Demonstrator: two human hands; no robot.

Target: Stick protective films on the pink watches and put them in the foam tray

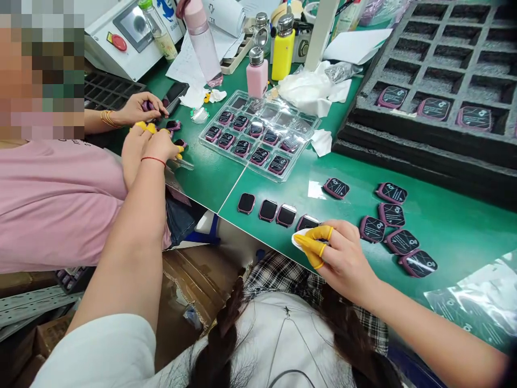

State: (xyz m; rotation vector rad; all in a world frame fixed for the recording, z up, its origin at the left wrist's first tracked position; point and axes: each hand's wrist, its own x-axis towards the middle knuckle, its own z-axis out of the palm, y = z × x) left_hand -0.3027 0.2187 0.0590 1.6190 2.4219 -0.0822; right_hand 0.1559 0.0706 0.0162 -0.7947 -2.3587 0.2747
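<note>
My right hand (343, 258), with yellow finger cots on, pinches a round white pad (299, 238) beside the nearest dark watch face (307, 222) in a short row. That row also holds dark watch faces (268, 210) with purple frames. Stretched far to the left, my left hand (159, 144) wears a red string and yellow finger cots. Its fingers close around a small purple-framed watch (180, 143), partly hidden. Right of my right hand lie several purple watches (402, 241) with white print on their faces. One more watch (336, 188) lies on a clear film.
A clear plastic tray (204, 144) holds several watches. Black foam trays (347, 121) are stacked at the right. A co-worker's hands (139, 110) work at the left, one close beside my left hand. Pump bottles (257, 75) and white tissues (302, 89) stand behind.
</note>
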